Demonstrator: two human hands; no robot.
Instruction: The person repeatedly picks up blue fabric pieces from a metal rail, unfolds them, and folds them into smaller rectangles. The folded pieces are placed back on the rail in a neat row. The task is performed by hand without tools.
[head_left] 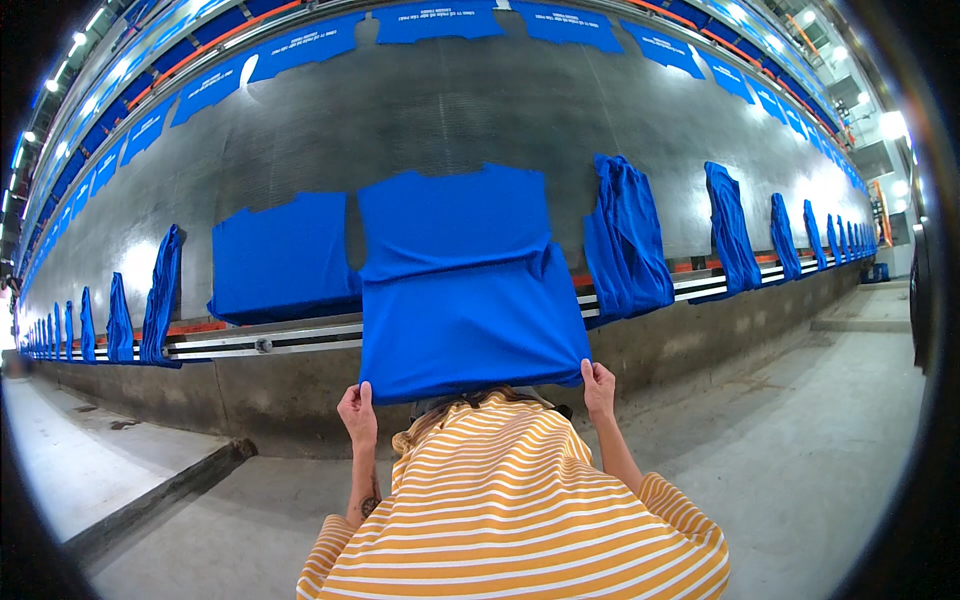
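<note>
A blue shirt panel (455,325) stretches between my two hands, its near edge drawn toward my body. Its upper part lies on the long dark table (440,125), and a crease runs across its middle. At the near left corner, my left hand (357,413) pinches the cloth. My right hand (598,390) is closed on the near right corner. Left of this piece, another blue panel (282,258) lies spread flat with its lower part over the table edge. To the right sits a bunched blue panel (628,240), gathered in lengthwise folds.
More bunched blue panels (732,225) hang along the near edge on both sides. Across the table lies a row of flat blue panels with white print (440,20). A metal rail (265,343) and a concrete ledge (290,395) run along my side, above a grey floor (760,440).
</note>
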